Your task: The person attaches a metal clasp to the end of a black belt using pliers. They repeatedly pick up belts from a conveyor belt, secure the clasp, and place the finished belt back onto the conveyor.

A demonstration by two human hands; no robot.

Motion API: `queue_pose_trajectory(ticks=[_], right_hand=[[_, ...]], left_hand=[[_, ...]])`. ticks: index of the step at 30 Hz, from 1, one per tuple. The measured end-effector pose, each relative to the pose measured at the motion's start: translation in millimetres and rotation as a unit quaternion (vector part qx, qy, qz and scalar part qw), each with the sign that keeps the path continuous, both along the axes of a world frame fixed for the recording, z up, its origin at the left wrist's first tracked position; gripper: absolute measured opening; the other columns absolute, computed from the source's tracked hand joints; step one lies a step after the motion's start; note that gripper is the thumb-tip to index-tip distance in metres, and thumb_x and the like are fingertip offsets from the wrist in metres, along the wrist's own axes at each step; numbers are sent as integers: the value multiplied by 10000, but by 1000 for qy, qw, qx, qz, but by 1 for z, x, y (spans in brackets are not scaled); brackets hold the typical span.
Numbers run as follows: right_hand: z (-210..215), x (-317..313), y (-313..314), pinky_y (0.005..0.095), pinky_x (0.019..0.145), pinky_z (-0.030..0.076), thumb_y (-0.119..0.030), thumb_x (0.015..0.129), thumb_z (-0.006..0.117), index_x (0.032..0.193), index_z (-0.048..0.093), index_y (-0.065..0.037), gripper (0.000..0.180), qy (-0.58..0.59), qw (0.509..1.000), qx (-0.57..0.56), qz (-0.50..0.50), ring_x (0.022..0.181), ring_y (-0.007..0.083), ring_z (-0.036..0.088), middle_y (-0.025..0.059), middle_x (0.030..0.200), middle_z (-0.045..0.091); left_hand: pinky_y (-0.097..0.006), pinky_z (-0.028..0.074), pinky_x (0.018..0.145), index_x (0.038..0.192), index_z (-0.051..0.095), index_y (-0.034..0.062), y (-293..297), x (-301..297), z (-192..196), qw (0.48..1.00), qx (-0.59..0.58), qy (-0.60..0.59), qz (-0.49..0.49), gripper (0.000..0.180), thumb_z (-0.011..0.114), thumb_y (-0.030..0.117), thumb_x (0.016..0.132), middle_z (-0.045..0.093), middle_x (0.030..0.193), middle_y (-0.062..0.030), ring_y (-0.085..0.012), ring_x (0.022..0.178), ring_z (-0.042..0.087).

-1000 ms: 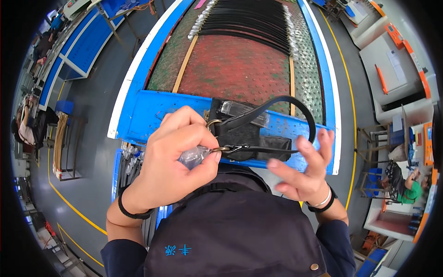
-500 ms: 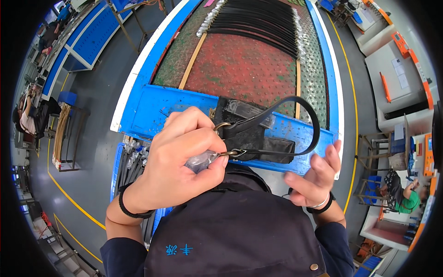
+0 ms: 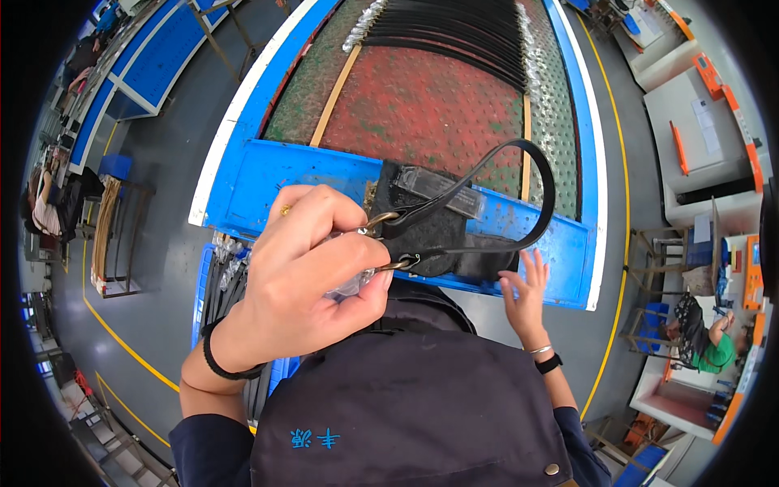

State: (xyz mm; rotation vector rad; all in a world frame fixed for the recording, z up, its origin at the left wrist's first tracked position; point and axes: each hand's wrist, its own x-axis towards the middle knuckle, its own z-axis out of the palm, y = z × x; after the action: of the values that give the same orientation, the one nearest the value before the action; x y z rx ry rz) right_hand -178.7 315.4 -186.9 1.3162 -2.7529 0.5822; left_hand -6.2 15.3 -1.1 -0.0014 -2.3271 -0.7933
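Note:
My left hand (image 3: 304,264) is closed around the brass-coloured hooks (image 3: 395,265) at both ends of a black strap (image 3: 548,199). Clear plastic wrap (image 3: 350,286) bunches inside the same grip. From there the strap bows out to the right in a wide loop, over a dark worn pad (image 3: 389,195) lying on the blue ledge. My right hand (image 3: 526,300) holds nothing. Its fingers are spread, at the ledge's front edge just below the loop. A taped bar (image 3: 439,191) rests on top of the pad.
Beyond the blue ledge (image 3: 268,174), many black straps (image 3: 446,36) with plastic-wrapped ends lie across two wooden strips on the red-green studded table surface (image 3: 422,114). More wrapped straps (image 3: 231,280) hang by my left forearm. A co-worker in green (image 3: 716,353) sits far right.
My right hand has moved forward and slightly left, to the ledge's edge. The strap loop has risen a little and narrowed. My left hand keeps its grip.

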Motion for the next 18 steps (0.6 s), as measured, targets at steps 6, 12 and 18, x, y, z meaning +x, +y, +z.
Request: queue_pose_trajectory(ticks=[6, 12, 18], right_hand=[[125, 16, -42, 508, 1049, 222, -192, 832, 528, 954, 671, -83, 217, 58, 968, -226, 97, 1177, 328, 435, 123, 1135, 558], [162, 24, -86, 490, 1065, 204, -282, 820, 547, 1067, 671, -115, 322, 40, 935, -196, 294, 1131, 280, 461, 59, 1060, 575], [163, 26, -98, 506, 1061, 204, -332, 827, 544, 1076, 670, -126, 347, 46, 928, -180, 324, 1107, 268, 468, 49, 1010, 567]], left_hand=[[-322, 401, 636, 710, 603, 48, 3, -3, -3, 999, -22, -21, -43, 215, 673, 11, 510, 485, 752, -66, -217, 686, 482], [-344, 405, 669, 712, 611, 63, 8, -5, 3, 997, -23, -6, -78, 238, 697, 34, 492, 501, 743, -47, -197, 639, 487], [-355, 405, 653, 722, 625, 62, 4, 2, 3, 996, -46, -7, -81, 232, 697, 65, 501, 487, 760, -72, -249, 699, 485]])
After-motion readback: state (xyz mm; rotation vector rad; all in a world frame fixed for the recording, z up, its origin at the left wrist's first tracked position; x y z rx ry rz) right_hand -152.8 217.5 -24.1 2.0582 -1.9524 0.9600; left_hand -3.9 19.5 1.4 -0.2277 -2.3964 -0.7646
